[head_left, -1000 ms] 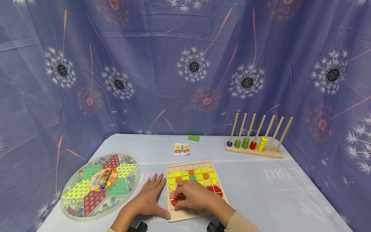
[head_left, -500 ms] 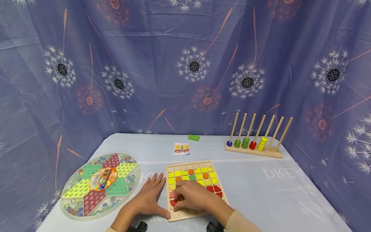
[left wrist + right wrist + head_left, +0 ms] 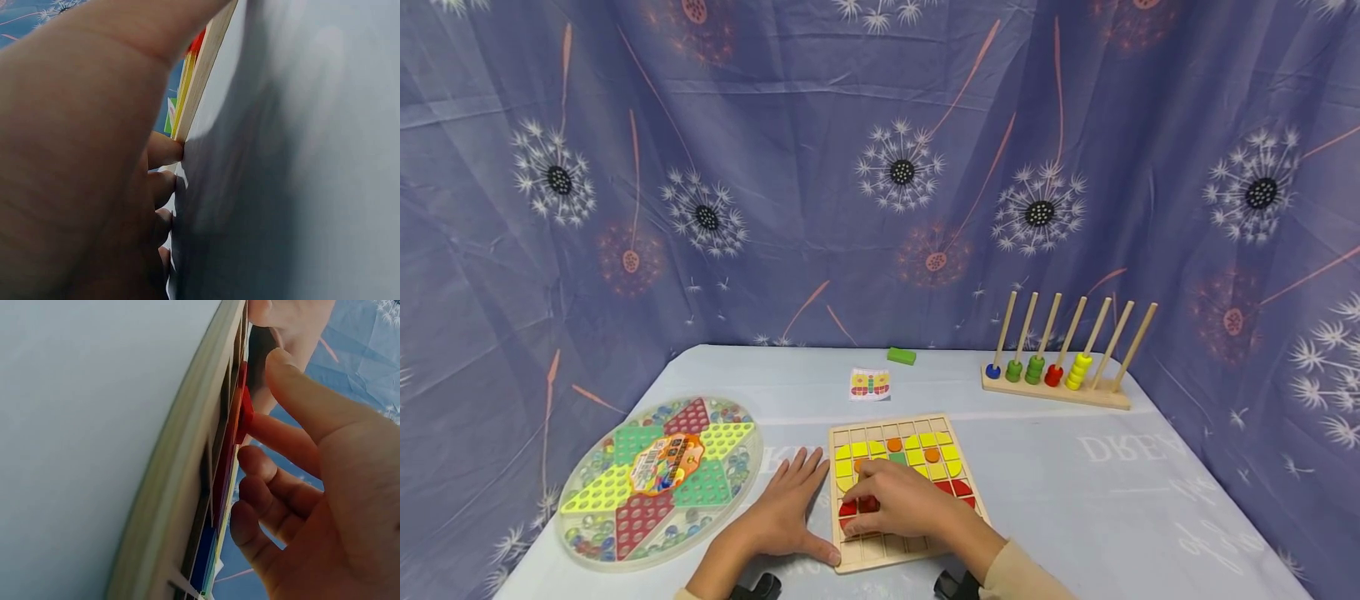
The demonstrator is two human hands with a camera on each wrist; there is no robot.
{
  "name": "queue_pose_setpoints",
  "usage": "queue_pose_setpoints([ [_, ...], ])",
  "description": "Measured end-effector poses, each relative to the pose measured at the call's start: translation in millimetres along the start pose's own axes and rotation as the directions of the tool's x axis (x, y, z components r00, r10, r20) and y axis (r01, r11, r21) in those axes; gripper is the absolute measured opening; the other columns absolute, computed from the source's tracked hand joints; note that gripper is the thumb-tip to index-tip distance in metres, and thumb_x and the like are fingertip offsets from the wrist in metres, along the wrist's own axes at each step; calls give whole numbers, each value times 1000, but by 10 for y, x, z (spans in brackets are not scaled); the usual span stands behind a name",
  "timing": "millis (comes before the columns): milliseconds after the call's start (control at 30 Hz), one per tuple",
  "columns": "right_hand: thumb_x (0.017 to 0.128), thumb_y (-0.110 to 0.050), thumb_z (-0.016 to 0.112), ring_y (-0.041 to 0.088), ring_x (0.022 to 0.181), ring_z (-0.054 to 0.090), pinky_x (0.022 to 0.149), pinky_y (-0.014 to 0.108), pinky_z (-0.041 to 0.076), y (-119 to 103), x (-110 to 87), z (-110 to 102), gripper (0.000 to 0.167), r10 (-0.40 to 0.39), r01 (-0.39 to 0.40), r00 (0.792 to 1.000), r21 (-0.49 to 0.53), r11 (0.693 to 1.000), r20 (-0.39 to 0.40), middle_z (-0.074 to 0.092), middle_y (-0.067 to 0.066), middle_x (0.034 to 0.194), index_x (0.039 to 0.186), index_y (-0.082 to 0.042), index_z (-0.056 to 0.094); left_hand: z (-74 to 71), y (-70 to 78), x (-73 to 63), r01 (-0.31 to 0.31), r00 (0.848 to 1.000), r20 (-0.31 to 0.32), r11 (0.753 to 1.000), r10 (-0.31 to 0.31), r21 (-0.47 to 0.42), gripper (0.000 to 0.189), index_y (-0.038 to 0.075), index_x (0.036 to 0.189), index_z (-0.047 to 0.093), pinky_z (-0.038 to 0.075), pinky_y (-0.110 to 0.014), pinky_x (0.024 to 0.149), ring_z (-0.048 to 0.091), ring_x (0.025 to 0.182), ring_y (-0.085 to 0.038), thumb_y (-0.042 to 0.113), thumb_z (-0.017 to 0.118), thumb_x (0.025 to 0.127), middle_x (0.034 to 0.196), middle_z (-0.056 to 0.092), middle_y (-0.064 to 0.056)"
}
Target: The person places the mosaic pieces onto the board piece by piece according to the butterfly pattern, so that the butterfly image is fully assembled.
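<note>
A wooden grid board (image 3: 874,550) lies on the table, holding flat yellow, orange, green and red pieces. My left hand (image 3: 786,512) rests spread beside its left edge, the thumb touching the near left corner. Over the lower left cells is my right hand (image 3: 906,500), its index fingertip on a red piece (image 3: 245,415) that sits tilted above the grid in the right wrist view. The thumb stands apart from that piece, and the other fingers bend loosely. Another red piece (image 3: 847,508) shows left of the fingers. The right hand hides part of the middle rows.
Behind the board lie a butterfly pattern card (image 3: 870,384) and a green block (image 3: 902,357). A round Chinese checkers board (image 3: 658,483) with marbles is at left. A peg stand (image 3: 1056,390) with coloured beads stands at the back right, before a patterned curtain (image 3: 820,167).
My right thumb and index finger have parted, uncovering red pieces between them at the lower left cells. The left hand and the board have stayed in place.
</note>
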State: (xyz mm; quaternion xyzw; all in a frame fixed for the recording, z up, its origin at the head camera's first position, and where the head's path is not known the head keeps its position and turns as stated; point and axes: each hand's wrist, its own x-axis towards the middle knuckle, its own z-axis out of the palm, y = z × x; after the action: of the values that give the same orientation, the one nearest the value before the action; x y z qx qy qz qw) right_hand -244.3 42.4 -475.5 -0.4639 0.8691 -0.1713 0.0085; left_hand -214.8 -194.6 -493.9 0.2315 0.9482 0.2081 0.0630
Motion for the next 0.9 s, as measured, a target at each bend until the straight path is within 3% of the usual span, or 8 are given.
queue_pose_setpoints([
  [133, 81, -64, 63, 3, 69, 39, 56, 19, 32, -4, -17, -9, 47, 1, -1, 1000, 5, 1000, 8, 44, -14, 82, 114, -31, 72, 1, -1, 5, 2, 1000, -3, 1000, -2, 2, 133, 4, 151, 27, 7, -59, 112, 5, 143, -39, 85, 67, 53, 157, 16, -18],
  [267, 82, -66, 60, 2, 73, 39, 60, 18, 34, -18, -51, -27, 55, -2, 3, 999, -25, 1000, 51, 42, -16, 85, 125, -32, 66, -4, 7, 7, 9, 1000, -2, 1000, -9, 4, 133, 4, 151, 28, 7, -59, 113, 6, 143, -39, 84, 67, 53, 157, 17, -18],
  [433, 87, -68, 50, 3, 90, 43, 77, 20, 43, -33, -118, -53, 59, -37, 45, 995, -82, 996, 96, 45, -17, 97, 136, -35, 55, -5, 24, 3, 7, 1000, 2, 1000, -7, -3, 133, 4, 151, 27, 7, -59, 112, 6, 143, -39, 84, 67, 53, 157, 17, -17],
  [567, 91, -62, 51, 3, 100, 45, 88, 24, 45, -23, -152, -63, 47, -44, 46, 998, -48, 998, 53, 51, -18, 106, 127, -34, 64, 1, 24, -8, 0, 1000, 3, 1000, 0, -12, 133, 4, 151, 27, 6, -60, 112, 6, 143, -40, 83, 68, 53, 157, 16, -18],
  [667, 92, -57, 54, 1, 96, 45, 84, 20, 45, -18, -148, -68, 41, -54, 54, 998, -20, 998, 32, 53, -20, 104, 118, -31, 70, 4, 13, -18, 11, 1000, 8, 1000, -11, -5, 133, 5, 152, 27, 6, -59, 112, 5, 143, -39, 83, 68, 53, 157, 16, -17],
  [900, 92, -55, 56, 2, 104, 45, 90, 23, 45, -29, -130, -102, 41, -68, 70, 996, -33, 997, 54, 56, -21, 113, 119, -27, 70, -7, 9, -2, 7, 1000, 6, 1000, -7, -19, 132, 4, 152, 26, 6, -60, 112, 5, 143, -40, 82, 69, 54, 157, 15, -18],
])
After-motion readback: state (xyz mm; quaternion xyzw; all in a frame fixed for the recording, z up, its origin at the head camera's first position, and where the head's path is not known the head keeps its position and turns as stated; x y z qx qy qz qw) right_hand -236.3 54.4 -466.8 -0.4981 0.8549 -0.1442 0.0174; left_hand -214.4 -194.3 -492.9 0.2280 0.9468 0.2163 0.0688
